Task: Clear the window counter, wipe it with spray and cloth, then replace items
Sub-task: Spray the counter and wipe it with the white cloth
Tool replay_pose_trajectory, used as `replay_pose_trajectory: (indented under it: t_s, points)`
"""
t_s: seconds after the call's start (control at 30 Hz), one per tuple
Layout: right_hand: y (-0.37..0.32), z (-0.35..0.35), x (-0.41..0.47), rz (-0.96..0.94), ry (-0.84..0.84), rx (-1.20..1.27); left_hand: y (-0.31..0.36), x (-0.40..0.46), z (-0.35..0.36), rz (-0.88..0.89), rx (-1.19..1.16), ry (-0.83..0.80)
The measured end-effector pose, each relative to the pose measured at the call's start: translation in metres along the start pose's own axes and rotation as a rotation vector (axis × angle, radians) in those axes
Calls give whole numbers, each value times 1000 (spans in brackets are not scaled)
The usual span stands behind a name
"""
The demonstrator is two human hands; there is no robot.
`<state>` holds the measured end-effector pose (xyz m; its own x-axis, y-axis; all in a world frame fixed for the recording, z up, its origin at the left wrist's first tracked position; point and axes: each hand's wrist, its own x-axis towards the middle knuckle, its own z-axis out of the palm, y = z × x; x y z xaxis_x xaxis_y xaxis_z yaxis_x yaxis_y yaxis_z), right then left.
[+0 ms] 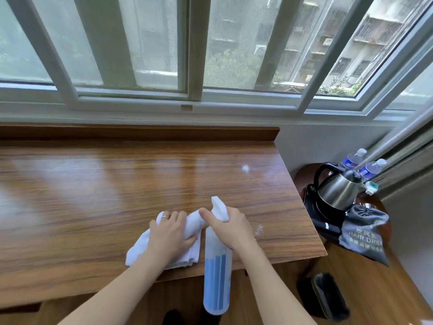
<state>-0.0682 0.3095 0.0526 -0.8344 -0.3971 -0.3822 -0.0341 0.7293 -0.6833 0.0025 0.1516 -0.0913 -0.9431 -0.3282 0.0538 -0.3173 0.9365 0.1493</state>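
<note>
The left hand presses a white cloth onto the wooden bench, fingers curled into it. Just beside it, the right hand grips the spray bottle by its neck.

Your left hand sits on the cloth on the counter, spray bottle just to its right. The kettle is off on the side table to the right, bottles behind it.

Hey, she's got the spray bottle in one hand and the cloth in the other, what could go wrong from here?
The spray bottle hangs past the counter edge in the right hand; a loose grip might drop it. Spray spots near the right edge could be missed by the cloth under the left hand. Overspray may reach the kettle.
</note>
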Motion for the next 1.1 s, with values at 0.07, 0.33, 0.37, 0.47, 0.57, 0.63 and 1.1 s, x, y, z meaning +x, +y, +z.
replay_pose_trajectory:
  t_s: [0.07, 0.33, 0.37, 0.47, 0.57, 0.63, 1.1]
  points:
    - [1, 2, -1, -5, 3, -6, 2, -17, 2, 16, 12, 26]
    - [0, -5, -5, -39, 0, -8, 5, -15, 4, 14, 22, 127]
    - [0, -7, -7, -41, -3, -5, 6, -11, 4, 2, 35, 120]
    - [2, -11, -10, -59, -24, 4, 9, 7, 3, -75, 24, 106]
    - [11, -12, -12, -72, -39, 3, 11, 28, 3, -157, 21, 76]
    - [18, -12, -13, -73, -49, -3, 13, 38, -1, -188, 20, 62]
    - [46, -25, -14, -66, -61, -6, 42, -37, 3, -66, 44, 105]
